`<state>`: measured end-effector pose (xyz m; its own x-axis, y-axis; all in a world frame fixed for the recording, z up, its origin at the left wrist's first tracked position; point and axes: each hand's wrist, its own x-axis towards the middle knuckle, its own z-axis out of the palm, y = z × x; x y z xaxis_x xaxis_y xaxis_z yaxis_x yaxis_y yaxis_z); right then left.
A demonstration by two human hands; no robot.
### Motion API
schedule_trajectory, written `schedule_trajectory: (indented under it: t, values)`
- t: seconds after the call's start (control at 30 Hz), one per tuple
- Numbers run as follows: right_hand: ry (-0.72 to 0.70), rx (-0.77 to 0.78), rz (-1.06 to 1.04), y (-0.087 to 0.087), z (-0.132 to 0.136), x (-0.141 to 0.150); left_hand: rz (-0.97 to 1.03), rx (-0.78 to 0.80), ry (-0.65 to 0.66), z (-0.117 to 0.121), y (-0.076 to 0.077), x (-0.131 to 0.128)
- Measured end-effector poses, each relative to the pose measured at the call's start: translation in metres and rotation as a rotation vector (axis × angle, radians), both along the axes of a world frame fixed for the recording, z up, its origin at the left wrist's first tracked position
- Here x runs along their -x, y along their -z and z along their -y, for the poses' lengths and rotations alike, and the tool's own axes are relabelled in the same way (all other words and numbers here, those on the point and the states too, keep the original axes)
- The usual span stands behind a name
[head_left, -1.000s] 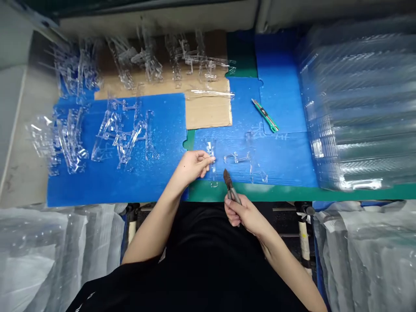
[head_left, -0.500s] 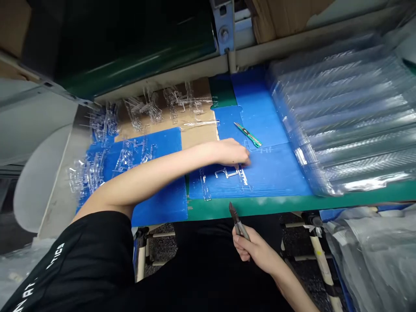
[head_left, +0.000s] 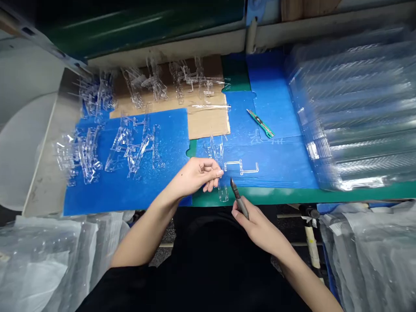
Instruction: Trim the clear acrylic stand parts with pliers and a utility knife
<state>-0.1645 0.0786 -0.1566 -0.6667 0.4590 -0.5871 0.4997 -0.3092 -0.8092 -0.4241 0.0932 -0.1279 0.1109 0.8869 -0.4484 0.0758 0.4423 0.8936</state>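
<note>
**Q:** What does the left hand [head_left: 195, 175] hold, and in what state are its fingers [head_left: 212, 173]?

**A:** The fingers are closed; they grip a clear moulded plastic part [head_left: 218, 149] in front of the person; one end projects above the fingertips over a blue corrugated sheet [head_left: 276, 169]; the other projects below them over the green worktop [head_left: 269, 197].

**Q:** State the condition of the right hand [head_left: 256, 225].

**A:** Its fingers are closed around the handles of a pair of side cutters [head_left: 240, 203]; the cutter tips point up and away from the person; they sit just beside the lower end of the clear moulded part; contact between the two cannot be confirmed.

**Q:** Identify the items nearest the hands.

**A:** A U-shaped clear part [head_left: 241, 167] lies flat on the blue corrugated sheet, just right of the held part; a green utility knife [head_left: 260, 123] lies farther up the same sheet.

**Q:** List the remaining items.

**A:** A cardboard sheet [head_left: 208, 125] and a second blue sheet [head_left: 172, 138] lie on the worktop; clear parts lie in loose groups [head_left: 136, 147] on both; stacked clear plastic trays [head_left: 354, 108] occupy the right side; clear plastic bags [head_left: 48, 260] lie below the front edge.
</note>
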Motion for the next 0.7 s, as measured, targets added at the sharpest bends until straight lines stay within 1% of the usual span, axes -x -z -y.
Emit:
schedule_trajectory:
  t: [0.07,0.17,0.3,0.47,0.57,0.7]
  values:
    - [-0.020,-0.008,-0.001,-0.002,0.001,0.006,0.051,-0.002,-0.038,0.011,0.011,-0.004]
    - [-0.025,-0.008,-0.011,-0.001,0.005,0.011,0.102,0.005,-0.036,0.016,0.019,-0.005]
    - [0.002,0.002,-0.025,0.001,0.007,0.012,0.156,0.022,-0.021,0.015,0.022,-0.004]
    - [-0.002,0.011,-0.024,0.001,0.005,0.011,0.172,0.024,-0.027,0.014,0.026,-0.004]
    - [0.019,0.001,-0.043,0.002,0.003,0.011,0.178,0.031,-0.015,0.014,0.026,-0.005]
    - [0.048,0.040,-0.061,0.002,0.000,0.012,0.156,0.029,0.001,0.012,0.026,-0.007]
